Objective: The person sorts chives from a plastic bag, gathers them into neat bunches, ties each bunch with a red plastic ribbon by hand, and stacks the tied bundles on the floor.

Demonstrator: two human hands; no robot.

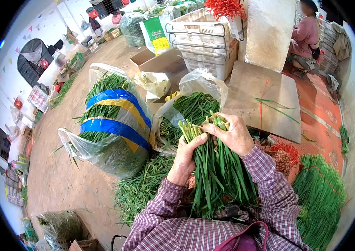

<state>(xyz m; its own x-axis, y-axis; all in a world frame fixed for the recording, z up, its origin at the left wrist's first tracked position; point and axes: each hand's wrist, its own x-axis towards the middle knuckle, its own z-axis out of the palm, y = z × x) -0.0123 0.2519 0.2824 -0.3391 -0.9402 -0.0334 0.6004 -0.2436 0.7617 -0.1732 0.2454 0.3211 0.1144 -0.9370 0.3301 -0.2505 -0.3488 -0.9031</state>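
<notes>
A bunch of long green stalks hangs in front of my body, its pale cut ends up and its leaves down over my lap. My left hand is wrapped round the stalks near their pale ends, on the left side. On the right, my right hand pinches the pale ends of more stalks, its thumb and fingertips close to my left thumb. Just beyond the hands, a clear plastic bag holds more green stalks.
A taped bag of greens stands at left, with loose leaves below it. A board and stacked white crates are ahead. Bundled greens lie at right. A person in pink is at the upper right.
</notes>
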